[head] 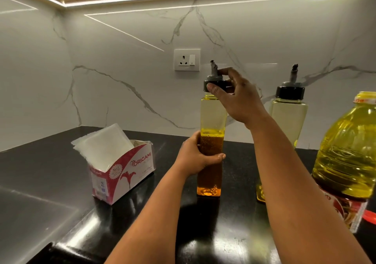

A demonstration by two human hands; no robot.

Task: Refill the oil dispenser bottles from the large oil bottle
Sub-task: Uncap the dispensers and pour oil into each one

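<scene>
A tall square dispenser bottle (pixel 212 117), about half full of amber oil, stands on the black counter (pixel 223 233). My left hand (pixel 196 155) grips its middle. My right hand (pixel 237 96) pinches its black cap with the grey pour spout (pixel 213 81) at the bottle's neck. A second dispenser bottle (pixel 290 117) with its cap on stands behind my right forearm and looks almost without oil. The large oil bottle (pixel 345 153), filled with yellow oil, stands at the right edge with no cap on its mouth.
An open red and white tissue box (pixel 122 172) with paper sticking out sits to the left. A red lid or ring (pixel 369 216) lies by the large bottle's base. A marble backsplash with a wall socket (pixel 186 59) rises behind the counter.
</scene>
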